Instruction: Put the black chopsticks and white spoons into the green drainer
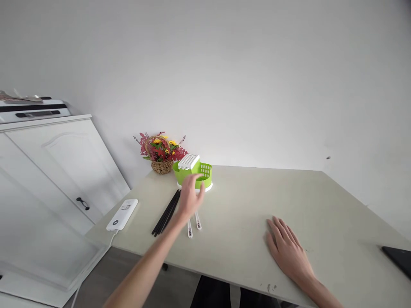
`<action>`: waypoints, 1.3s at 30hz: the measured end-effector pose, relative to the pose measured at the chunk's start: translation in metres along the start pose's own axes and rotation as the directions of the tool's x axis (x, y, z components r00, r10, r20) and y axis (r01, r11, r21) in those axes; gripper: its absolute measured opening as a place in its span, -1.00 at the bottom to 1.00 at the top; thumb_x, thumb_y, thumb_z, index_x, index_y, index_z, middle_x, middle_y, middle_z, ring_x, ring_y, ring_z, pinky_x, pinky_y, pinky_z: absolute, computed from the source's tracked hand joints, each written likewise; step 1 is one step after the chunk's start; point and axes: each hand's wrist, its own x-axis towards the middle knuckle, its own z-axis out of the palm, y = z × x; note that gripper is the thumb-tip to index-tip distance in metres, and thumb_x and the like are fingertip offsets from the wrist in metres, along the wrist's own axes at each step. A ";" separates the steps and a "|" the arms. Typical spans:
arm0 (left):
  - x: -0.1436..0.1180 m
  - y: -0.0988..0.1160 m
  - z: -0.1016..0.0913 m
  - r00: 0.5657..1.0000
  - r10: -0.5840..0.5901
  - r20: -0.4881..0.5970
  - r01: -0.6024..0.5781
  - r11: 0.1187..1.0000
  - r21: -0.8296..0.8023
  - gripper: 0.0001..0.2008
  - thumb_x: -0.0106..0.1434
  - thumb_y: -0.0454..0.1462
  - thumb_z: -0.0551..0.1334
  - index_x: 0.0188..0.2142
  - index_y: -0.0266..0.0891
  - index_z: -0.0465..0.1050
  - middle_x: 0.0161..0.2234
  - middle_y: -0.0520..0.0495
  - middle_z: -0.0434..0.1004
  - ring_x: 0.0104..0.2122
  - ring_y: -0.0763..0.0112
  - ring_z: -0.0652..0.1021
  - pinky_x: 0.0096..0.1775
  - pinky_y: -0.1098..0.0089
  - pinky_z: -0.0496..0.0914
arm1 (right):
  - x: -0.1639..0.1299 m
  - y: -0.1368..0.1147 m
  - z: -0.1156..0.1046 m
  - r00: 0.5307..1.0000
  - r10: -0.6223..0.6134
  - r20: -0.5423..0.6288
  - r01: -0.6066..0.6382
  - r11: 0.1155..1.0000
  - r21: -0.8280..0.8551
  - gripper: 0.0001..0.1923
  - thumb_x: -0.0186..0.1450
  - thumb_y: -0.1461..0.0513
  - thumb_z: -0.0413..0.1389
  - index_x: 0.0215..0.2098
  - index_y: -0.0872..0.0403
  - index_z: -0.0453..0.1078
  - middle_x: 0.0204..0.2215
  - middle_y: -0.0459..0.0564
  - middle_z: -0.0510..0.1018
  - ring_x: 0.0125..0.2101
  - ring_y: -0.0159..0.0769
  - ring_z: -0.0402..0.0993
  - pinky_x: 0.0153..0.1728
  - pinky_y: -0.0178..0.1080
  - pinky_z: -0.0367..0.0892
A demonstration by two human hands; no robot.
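Green caddy (195, 167) just beyond left hand (190, 196)

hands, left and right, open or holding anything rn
Left hand: open, in front of the green caddy, nothing visibly held.
Right hand: open, palm down on the table.

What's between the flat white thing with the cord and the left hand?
Some black sticks lie on the table between them, as the head view shows.

We see a pale wall (250, 85) behind a light desk (237, 201), a white panelled cabinet (70, 158) with a dark handle (82, 203) on our left, and grey floor (104, 271) below.
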 end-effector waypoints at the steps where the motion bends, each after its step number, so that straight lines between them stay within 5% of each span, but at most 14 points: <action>1: -0.020 0.015 0.001 0.998 -0.032 0.051 0.037 0.995 -0.098 -0.78 0.49 -0.21 0.10 0.05 -0.12 0.43 -0.08 -0.13 0.58 -0.06 0.22 0.59 0.03 0.16 0.48 | 0.000 0.000 0.000 1.000 -0.004 -0.004 0.004 1.000 -0.005 -0.31 0.53 -0.02 -0.26 0.43 0.21 0.20 0.45 0.13 0.16 0.45 -0.04 0.01 0.45 0.08 -0.01; 3: -0.063 0.040 0.004 0.961 -0.075 0.267 0.143 0.959 -0.245 -0.80 0.49 -0.21 0.10 -0.06 -0.13 0.49 -0.23 -0.05 0.59 -0.34 0.36 0.58 -0.21 0.31 0.49 | 0.000 0.000 0.000 1.000 -0.011 -0.010 0.011 1.000 -0.014 -0.31 0.53 -0.01 -0.27 0.42 0.22 0.22 0.45 0.15 0.18 0.45 -0.04 0.03 0.44 0.09 0.01; 6: -0.115 0.061 0.010 0.834 -0.091 0.544 0.304 0.899 -0.315 -0.78 0.47 -0.19 0.12 -0.09 -0.15 0.53 -0.46 0.07 0.52 -0.55 0.46 0.47 -0.43 0.42 0.36 | 0.000 0.000 0.001 1.000 -0.011 -0.012 0.011 1.000 -0.025 -0.32 0.53 0.00 -0.27 0.41 0.22 0.23 0.44 0.15 0.19 0.45 -0.04 0.04 0.43 0.09 0.03; 10: -0.144 0.066 0.013 0.754 -0.160 0.637 0.465 0.816 -0.344 -0.75 0.46 -0.16 0.12 -0.13 -0.18 0.55 -0.60 0.13 0.35 -0.60 0.48 0.35 -0.50 0.46 0.22 | 0.001 -0.001 0.001 1.000 -0.003 -0.004 0.003 0.999 -0.032 -0.32 0.53 0.00 -0.27 0.41 0.21 0.23 0.44 0.14 0.20 0.45 -0.05 0.04 0.43 0.08 0.03; 17: -0.143 0.059 0.018 0.797 -0.337 0.501 0.525 0.797 -0.298 -0.80 0.42 -0.20 0.15 -0.18 -0.17 0.55 -0.47 0.05 0.46 -0.45 0.39 0.47 -0.36 0.41 0.36 | 0.000 -0.002 -0.004 1.000 0.006 0.003 -0.006 1.000 -0.026 -0.32 0.53 0.00 -0.29 0.41 0.19 0.23 0.44 0.13 0.21 0.45 -0.07 0.04 0.43 0.06 0.04; 25: -0.148 0.057 0.020 0.907 -0.297 0.298 0.368 0.903 -0.221 -0.86 0.42 -0.28 0.14 -0.19 -0.11 0.48 -0.19 -0.08 0.57 -0.08 0.19 0.56 0.03 0.13 0.46 | 0.000 -0.003 -0.006 0.999 0.024 0.028 -0.023 1.000 -0.017 -0.32 0.54 -0.02 -0.28 0.42 0.17 0.21 0.45 0.09 0.18 0.45 -0.09 0.02 0.44 0.05 0.03; 39: -0.158 0.051 0.031 0.933 -0.323 0.162 0.329 0.944 -0.015 -0.79 0.37 -0.32 0.16 -0.01 -0.10 0.38 0.16 -0.23 0.33 0.25 -0.03 0.35 0.19 -0.17 0.34 | 0.000 -0.005 -0.012 1.000 0.028 0.011 -0.028 0.999 0.019 -0.33 0.53 -0.01 -0.27 0.42 0.17 0.21 0.44 0.12 0.19 0.45 -0.06 0.03 0.44 0.07 0.02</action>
